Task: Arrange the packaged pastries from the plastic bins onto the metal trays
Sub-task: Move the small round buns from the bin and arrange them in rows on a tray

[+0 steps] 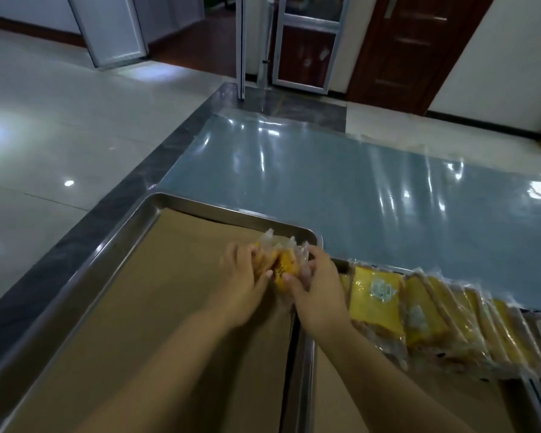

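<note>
Yellow pastry packs (281,267) held betw. left hand (245,276) & right hand (317,284), at far corner of left tray (75,276), otherwise bare. Right tray (306,370): one row (434,317) laid. Most work left.

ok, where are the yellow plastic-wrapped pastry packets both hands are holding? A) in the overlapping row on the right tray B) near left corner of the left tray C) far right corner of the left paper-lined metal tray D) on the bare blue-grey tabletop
C: both the left hand and right hand grip the yellow plastic-wrapped pastry packets over the far right corner of the left paper-lined metal tray.
</note>
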The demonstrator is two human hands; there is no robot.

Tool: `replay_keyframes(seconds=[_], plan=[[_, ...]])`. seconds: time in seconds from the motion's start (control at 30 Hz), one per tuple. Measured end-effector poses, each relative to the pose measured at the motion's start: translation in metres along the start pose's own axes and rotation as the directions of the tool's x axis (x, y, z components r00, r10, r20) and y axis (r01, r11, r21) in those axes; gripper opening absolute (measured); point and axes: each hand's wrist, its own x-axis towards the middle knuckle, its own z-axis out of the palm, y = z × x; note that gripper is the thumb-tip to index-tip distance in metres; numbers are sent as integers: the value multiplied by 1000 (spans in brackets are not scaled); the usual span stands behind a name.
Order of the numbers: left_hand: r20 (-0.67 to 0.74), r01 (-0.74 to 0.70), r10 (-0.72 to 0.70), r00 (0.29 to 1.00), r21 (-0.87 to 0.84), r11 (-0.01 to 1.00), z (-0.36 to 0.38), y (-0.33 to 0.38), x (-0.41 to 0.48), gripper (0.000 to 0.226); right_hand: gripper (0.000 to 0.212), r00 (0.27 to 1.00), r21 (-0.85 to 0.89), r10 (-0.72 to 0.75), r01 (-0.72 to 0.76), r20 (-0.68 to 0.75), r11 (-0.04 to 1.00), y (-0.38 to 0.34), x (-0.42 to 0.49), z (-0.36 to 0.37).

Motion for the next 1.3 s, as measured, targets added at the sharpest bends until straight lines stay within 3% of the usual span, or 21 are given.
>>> replay_keyframes(seconds=[0.17,0.33,0.5,0.73,0.97,1.13,1.3], plan=[[102,-92,96,990,-40,995,4,-31,-13,49,57,967,-164,-170,201,188,966,25,-11,5],[25,-178,176,984,123,976,12,-46,-27,54,51,916,-408,-356,401,185,820,36,-20,-2],[-30,-130,138,990,185,974,16,-50,-18,53,37,940,-498,-318,335,122,800,32,-5,0],[-72,-100,118,990,219,971,13,-36,29,51,45,984,-625,-179,148,13,767,16,30,7],[17,-84,83,996,235,968,3,-25,21,62,49,994,-681,-88,110,68,724,6,27,-6],[7,-35,34,999,218,975,-14,-2,-7,61,48,984,-612,-176,162,38,774,-2,1,-34],[8,-131,132,991,211,969,-26,35,-51,50,39,965,-623,-262,216,18,752,-4,-43,-72]])
